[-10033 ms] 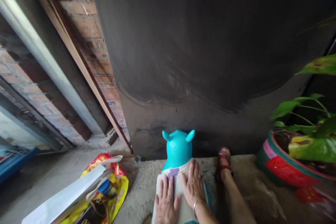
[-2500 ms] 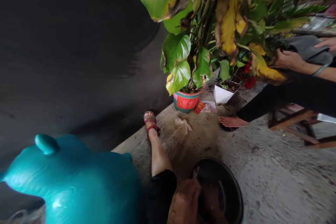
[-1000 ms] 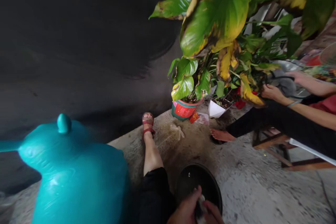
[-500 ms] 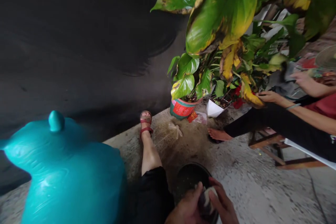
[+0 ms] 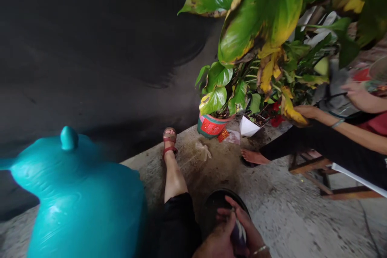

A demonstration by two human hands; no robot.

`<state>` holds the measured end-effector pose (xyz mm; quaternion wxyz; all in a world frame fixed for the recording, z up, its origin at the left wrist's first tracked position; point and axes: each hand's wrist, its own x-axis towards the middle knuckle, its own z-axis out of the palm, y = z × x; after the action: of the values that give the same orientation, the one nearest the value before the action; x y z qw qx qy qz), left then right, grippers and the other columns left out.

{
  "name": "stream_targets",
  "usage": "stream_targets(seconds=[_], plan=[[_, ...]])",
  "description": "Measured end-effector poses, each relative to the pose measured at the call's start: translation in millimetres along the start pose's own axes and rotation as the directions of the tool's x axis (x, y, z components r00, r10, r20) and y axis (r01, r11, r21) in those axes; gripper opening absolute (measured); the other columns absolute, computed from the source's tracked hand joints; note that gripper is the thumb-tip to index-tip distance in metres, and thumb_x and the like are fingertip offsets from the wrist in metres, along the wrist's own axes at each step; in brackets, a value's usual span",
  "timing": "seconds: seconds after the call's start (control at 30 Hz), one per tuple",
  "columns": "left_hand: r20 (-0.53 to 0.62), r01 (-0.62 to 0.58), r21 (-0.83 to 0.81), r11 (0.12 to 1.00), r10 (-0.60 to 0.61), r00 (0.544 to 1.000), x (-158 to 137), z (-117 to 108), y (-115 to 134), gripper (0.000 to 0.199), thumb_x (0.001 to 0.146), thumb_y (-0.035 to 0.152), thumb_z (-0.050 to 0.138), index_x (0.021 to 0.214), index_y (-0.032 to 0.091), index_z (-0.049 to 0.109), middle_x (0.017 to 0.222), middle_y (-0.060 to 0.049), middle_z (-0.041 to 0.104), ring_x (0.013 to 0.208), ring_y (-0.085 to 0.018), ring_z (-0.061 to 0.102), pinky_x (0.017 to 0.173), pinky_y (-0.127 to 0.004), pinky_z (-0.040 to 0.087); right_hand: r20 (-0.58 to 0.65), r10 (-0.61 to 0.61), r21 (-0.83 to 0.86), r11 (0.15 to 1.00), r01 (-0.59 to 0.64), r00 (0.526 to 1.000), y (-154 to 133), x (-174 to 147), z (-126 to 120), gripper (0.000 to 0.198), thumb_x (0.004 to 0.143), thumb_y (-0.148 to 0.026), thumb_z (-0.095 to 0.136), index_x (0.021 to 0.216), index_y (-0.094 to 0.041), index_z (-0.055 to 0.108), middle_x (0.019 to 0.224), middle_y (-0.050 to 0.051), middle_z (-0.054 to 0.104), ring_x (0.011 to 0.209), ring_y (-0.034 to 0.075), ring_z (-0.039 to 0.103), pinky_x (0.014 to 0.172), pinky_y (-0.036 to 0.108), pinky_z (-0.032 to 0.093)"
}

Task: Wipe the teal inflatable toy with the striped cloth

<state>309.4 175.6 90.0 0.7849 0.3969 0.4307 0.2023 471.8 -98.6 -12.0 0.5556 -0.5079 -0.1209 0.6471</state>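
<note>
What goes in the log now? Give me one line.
left hand: holding cloth; right hand: holding cloth; cloth: near tub; tub: on floor

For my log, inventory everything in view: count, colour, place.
Wall: 1, black, left
Floor: 1, grey, bottom
Animal figure: 1, turquoise, left
Leaves: many, green-yellow, top right
Round pot: 1, green, centre
Angular pot: 1, white, centre
Packet: 1, red, floor
Co-worker: 1, black-trousered, right
Stool: 1, brown, right
Clutter: unclear, mixed, right
Basin: 1, black, bottom
Held item: 1, purple-white, bottom
Leg: 1, red-sandalled, centre
Left hand: 1, bare, bottom
Right hand: 1, pale bracelet, bottom
</note>
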Motion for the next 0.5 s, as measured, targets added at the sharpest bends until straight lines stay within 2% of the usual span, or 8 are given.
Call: stream_targets(seconds=[0.1,0.2,0.27,0.3,0.33,0.4,0.47,0.5], plan=[[-0.053,-0.004,-0.032,0.999,0.002,0.999,7.9,-5.4,13.9,0.034,0.093,0.042,0.052,0.120,0.021,0.057,0.119,-0.006,0.063,0.106,-0.020,0.061,0.087,-0.043,0.055,-0.037,-0.094,-0.003,0.996,0.094,0.995,-6.0,2.6,-3.4,0.076,0.069,-0.045,0.075,0.136,-0.028,0.040,0.098,0.005,0.073,0.095,0.025,0.069,0.087,0.038,0.049],[-0.063,0.012,-0.053,0.999,-0.015,0.998,-18.5,18.0,-11.0,0.031,0.096,0.040,0.048,0.118,0.021,0.057,0.114,-0.005,0.065,0.105,-0.020,0.062,0.084,-0.042,0.056,0.012,-0.147,-0.005,0.989,0.147,0.989,-8.2,2.9,-6.5,0.065,0.068,-0.041,0.077,0.127,-0.034,0.050,0.072,-0.005,0.065,0.075,0.017,0.067,0.079,0.034,0.048],[-0.051,0.032,-0.059,0.998,-0.035,0.998,-47.7,44.6,-46.4,0.033,0.096,0.043,0.046,0.119,0.021,0.057,0.108,-0.004,0.066,0.099,-0.018,0.064,0.080,-0.040,0.057,0.061,-0.158,-0.041,0.986,0.161,0.985,-8.4,2.3,-7.5,0.063,0.069,-0.041,0.076,0.127,-0.034,0.052,0.065,-0.007,0.060,0.065,0.012,0.061,0.074,0.031,0.047],[-0.039,0.044,-0.060,0.997,-0.046,0.998,-62.7,59.1,-68.2,0.036,0.093,0.048,0.051,0.119,0.024,0.057,0.103,-0.003,0.068,0.093,-0.018,0.067,0.075,-0.040,0.059,0.070,-0.156,-0.066,0.985,0.161,0.985,-8.5,2.1,-7.2,0.064,0.069,-0.041,0.075,0.127,-0.033,0.052,0.063,-0.007,0.058,0.062,0.011,0.059,0.069,0.029,0.046],[-0.025,0.059,-0.058,0.997,-0.061,0.998,-76.5,73.5,-91.6,0.034,0.089,0.053,0.054,0.116,0.033,0.058,0.092,0.002,0.069,0.086,-0.020,0.069,0.068,-0.042,0.059,0.069,-0.152,-0.086,0.984,0.157,0.986,-8.8,2.3,-6.1,0.065,0.068,-0.042,0.076,0.128,-0.032,0.051,0.062,-0.007,0.057,0.059,0.009,0.056,0.064,0.027,0.043],[0.019,0.101,-0.050,0.994,-0.100,0.995,-97.0,99.1,-139.1,0.034,0.078,0.058,0.066,0.108,0.043,0.060,0.073,0.007,0.066,0.073,-0.022,0.071,0.057,-0.044,0.057,0.029,-0.133,-0.153,0.979,0.136,0.991,-10.0,4.3,-1.6,0.065,0.069,-0.049,0.074,0.126,-0.027,0.052,0.055,-0.009,0.052,0.052,0.008,0.050,0.056,0.024,0.038],[0.142,0.201,-0.031,0.979,-0.195,0.971,-105.6,117.1,-179.9,0.038,0.064,0.055,0.079,0.096,0.044,0.064,0.062,0.008,0.064,0.067,-0.023,0.071,0.053,-0.041,0.055,-0.033,-0.104,-0.284,0.954,0.091,0.994,-11.1,8.9,4.9,0.065,0.071,-0.060,0.067,0.122,-0.021,0.054,0.046,-0.011,0.045,0.044,0.007,0.043,0.049,0.023,0.035],[0.127,0.216,-0.030,0.976,-0.211,0.969,-106.0,122.9,-195.5,0.037,0.062,0.053,0.081,0.093,0.043,0.065,0.060,0.008,0.063,0.066,-0.024,0.071,0.052,-0.040,0.055,-0.064,-0.093,-0.349,0.935,0.065,0.994,-11.3,12.1,8.3,0.067,0.072,-0.065,0.064,0.119,-0.018,0.056,0.042,-0.011,0.043,0.041,0.007,0.040,0.046,0.023,0.033]])
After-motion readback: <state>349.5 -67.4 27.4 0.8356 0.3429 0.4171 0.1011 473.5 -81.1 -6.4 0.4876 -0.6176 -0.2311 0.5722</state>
